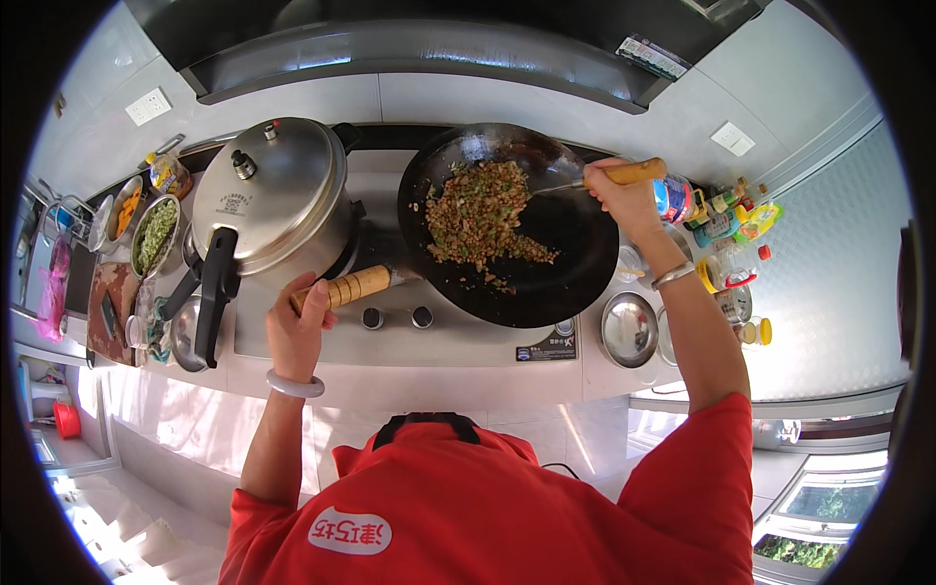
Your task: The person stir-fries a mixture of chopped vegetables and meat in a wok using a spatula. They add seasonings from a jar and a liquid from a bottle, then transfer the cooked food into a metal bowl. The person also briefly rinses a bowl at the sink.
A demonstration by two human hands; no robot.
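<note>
A black wok (570,285) sits over the right side of the steel gas hob (307,340). Its wooden handle (355,287) points left, and my left hand (298,329) is closed around the handle's end. In the wok lies a heap of finely chopped brown and green food (479,212), mostly left of its middle. My right hand (629,201) grips the wooden handle (635,172) of a metal cooking utensil above the wok's right rim. The utensil's metal shaft (567,188) reaches left to the food; its working end is hidden there.
A large pressure cooker (274,197) stands left of the wok. Farther left are a bowl of chopped green vegetables (157,238), a bowl of orange pieces (128,212) and a cutting board (110,322) with a knife. Steel bowls (629,329) and several bottles (720,227) stand at right.
</note>
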